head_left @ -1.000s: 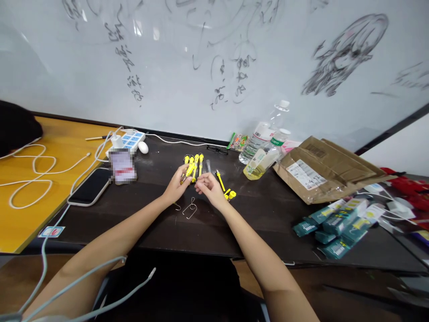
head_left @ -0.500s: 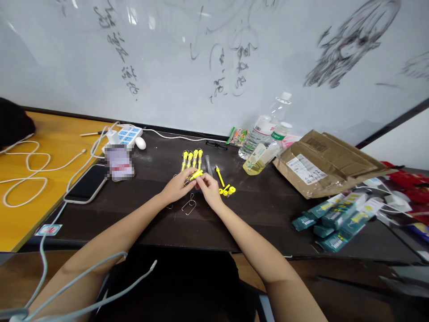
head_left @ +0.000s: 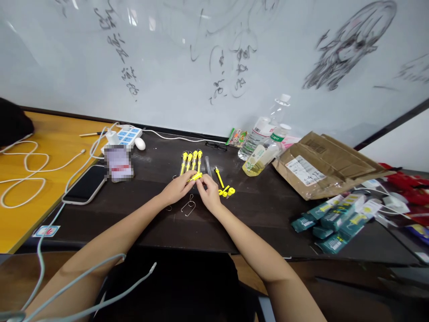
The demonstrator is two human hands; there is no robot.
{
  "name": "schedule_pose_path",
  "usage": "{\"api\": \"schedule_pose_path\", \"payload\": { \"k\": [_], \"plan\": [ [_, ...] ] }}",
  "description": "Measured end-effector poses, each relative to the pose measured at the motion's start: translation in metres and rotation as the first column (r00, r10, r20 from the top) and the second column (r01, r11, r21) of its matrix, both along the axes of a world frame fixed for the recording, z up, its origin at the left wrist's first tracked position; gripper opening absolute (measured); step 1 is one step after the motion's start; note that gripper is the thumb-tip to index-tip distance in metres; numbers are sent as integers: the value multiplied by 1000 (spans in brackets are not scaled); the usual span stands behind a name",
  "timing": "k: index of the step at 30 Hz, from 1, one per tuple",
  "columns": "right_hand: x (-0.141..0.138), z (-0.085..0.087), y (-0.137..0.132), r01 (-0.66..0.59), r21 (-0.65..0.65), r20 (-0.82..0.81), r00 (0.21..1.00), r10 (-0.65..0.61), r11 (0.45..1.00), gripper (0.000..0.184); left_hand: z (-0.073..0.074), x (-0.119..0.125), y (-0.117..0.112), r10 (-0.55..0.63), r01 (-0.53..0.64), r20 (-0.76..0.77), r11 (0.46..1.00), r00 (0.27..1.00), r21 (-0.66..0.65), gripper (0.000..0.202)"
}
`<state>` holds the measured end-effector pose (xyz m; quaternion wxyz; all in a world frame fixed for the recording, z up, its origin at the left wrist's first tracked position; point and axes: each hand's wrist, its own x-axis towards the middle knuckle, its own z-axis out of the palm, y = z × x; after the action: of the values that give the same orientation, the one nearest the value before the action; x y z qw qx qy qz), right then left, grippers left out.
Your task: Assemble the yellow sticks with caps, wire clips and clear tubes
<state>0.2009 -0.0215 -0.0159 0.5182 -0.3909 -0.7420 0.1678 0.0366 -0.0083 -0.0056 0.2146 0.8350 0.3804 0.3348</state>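
Note:
My left hand (head_left: pixel 177 188) and my right hand (head_left: pixel 209 193) meet above the dark table, fingers closed around a small yellow plastic part (head_left: pixel 197 176). The fingertips hide some of it. Just behind my hands, several yellow-and-clear tube pieces (head_left: pixel 189 160) with wire at their tops lie side by side. To their right is an empty-looking clear tube (head_left: pixel 208 165), then a thin yellow rod (head_left: pixel 219 177). Small yellow ring-shaped parts (head_left: pixel 231 191) are grouped right of my right hand. A bent wire piece (head_left: pixel 188 206) lies in front of my hands.
At the left are a phone (head_left: pixel 84 184), a white mouse (head_left: pixel 140 143), a power strip (head_left: pixel 125 136) and loose cables. Bottles (head_left: pixel 256 161), a cardboard parcel (head_left: pixel 321 165) and green boxes (head_left: pixel 338 219) stand or lie to the right. A whiteboard (head_left: pixel 167 89) rises behind.
The yellow part has turned slightly between my fingers, and less of its dark or clear section shows. My hands stay close together in nearly the same place.

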Motion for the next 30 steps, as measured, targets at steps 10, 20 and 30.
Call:
{"api": "schedule_pose_path", "payload": {
  "k": [10,20,30],
  "plan": [
    [-1,2,2,14,35,25,1000,-15,999,24,-7,-5,10,-41,42,93,999,995,-8,41],
    [2,7,3,-10,67,72,997,5,998,22,-1,-7,5,-83,99,201,993,976,-70,42],
    [-1,5,2,-86,-55,-108,991,79,995,18,-3,-8,4,8,49,244,973,970,-226,48]
  ]
}}
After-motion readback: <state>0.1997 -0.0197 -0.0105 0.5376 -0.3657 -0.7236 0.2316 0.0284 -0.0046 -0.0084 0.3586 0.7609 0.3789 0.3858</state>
